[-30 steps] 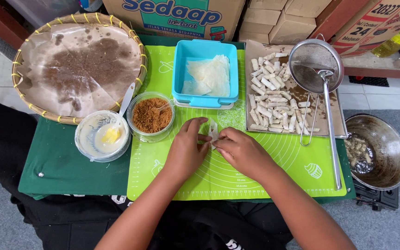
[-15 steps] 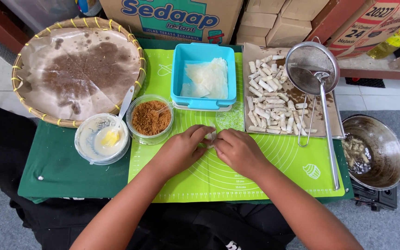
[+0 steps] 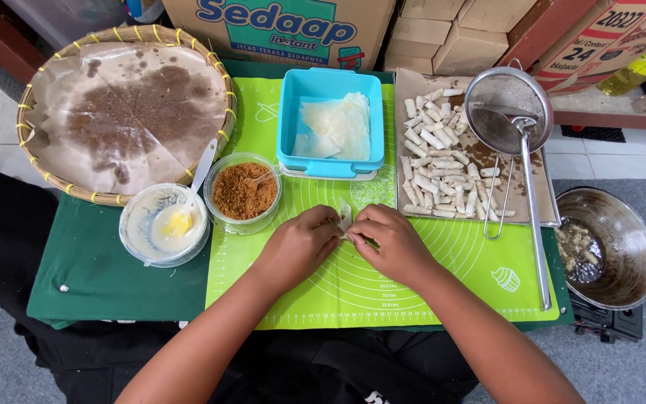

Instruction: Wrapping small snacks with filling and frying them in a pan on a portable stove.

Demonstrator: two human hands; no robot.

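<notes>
Left hand (image 3: 297, 243), right hand (image 3: 392, 243): both grips pinching small wrapper (image 3: 345, 218) (pale, half-hidden) on green mat (image 3: 413, 292).

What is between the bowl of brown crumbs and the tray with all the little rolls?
In the head view, the blue tub holding pale wrapper sheets sits between the bowl of brown crumbs and the tray of rolls.

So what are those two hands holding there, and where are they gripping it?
A small pale wrapper piece, pinched between both hands: the left hand at its left edge, the right hand at its right. Its lower part is hidden.
</notes>
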